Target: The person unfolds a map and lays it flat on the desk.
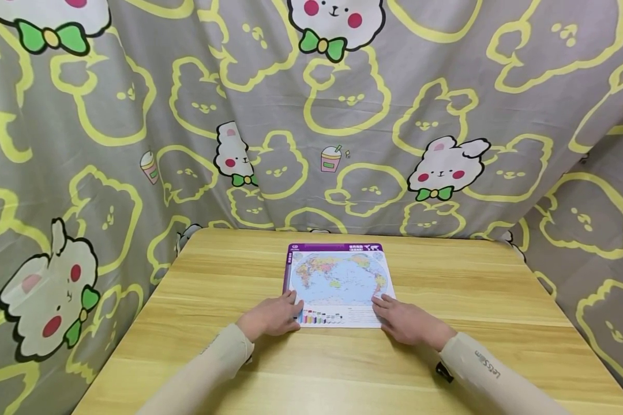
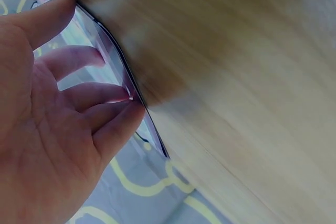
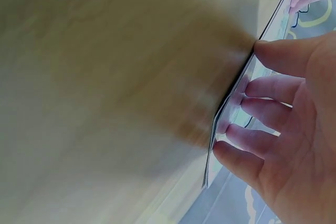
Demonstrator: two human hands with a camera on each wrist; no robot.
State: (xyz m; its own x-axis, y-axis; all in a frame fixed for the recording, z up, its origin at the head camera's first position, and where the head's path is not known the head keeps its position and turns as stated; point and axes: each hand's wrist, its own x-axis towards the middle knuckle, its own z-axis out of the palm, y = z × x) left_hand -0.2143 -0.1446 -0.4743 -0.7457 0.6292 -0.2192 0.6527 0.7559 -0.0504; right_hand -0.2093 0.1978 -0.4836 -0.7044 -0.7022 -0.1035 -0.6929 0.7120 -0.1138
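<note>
World map lies between left hand and right hand, both loosely spread and touching its sides.

Only thing I could properly read was "Let'sSlim", in dark letters on the right sleeve, lower right of the frame. The left sleeve, lower left, had faint lettering too, illegible. On the map sheet, center of the frame, white characters sat at the right end of its purple band, with a tiny logo at the left, all too small to make out.
</note>
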